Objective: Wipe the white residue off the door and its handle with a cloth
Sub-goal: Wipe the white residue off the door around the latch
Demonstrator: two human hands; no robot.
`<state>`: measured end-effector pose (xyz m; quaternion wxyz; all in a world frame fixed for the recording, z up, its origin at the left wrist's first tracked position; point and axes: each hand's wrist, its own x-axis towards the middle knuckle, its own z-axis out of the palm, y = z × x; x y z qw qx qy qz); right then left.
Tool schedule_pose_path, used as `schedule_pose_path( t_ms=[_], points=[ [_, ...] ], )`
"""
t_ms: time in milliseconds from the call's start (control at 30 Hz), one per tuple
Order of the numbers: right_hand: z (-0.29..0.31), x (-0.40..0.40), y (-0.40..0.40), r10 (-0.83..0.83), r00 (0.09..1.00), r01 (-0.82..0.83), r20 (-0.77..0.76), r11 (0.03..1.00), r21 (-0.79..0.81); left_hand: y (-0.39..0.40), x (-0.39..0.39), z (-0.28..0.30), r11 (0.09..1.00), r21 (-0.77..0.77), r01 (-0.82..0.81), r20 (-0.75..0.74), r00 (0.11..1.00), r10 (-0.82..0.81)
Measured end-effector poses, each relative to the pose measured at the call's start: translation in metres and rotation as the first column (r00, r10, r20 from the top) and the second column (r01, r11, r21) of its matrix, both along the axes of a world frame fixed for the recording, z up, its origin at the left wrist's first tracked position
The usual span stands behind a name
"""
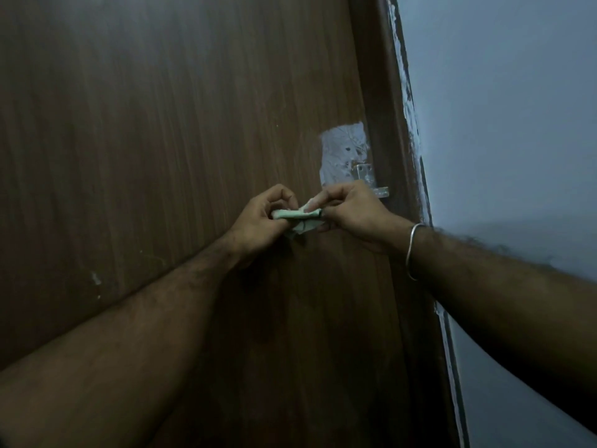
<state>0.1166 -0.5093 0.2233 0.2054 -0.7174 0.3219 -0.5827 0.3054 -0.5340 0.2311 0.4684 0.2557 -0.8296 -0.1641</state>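
Note:
A brown wooden door [168, 130] fills the left and middle of the head view. A patch of white residue [342, 153] sits near its right edge, just above a small metal latch [366, 176]. Below the patch, my left hand [261, 218] and my right hand [352, 211] both grip a small folded pale-green cloth [300, 219] between them, held close to the door. The cloth's lower corner hangs loose. A metal bangle [412, 250] circles my right wrist. No door handle other than the latch shows.
The dark door frame [394, 124] runs down the door's right side, with white paint smears along its outer edge. A pale blue-grey wall [504, 124] lies to the right. Small white specks [95, 279] mark the door at lower left.

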Motion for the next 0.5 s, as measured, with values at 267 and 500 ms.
schedule_pose_path(
  t_ms=[267,500],
  points=[
    [0.004,-0.006,0.004,-0.241,0.971,0.239,0.010,0.958,-0.157,0.013,-0.013,0.010,0.960,0.262,0.099,-0.118,0.991,-0.070],
    [0.017,-0.022,0.006,-0.027,0.958,0.016,0.284,0.999,0.040,0.019,-0.024,0.026,0.985,0.169,-0.014,-0.055,0.998,0.024]
  ],
)
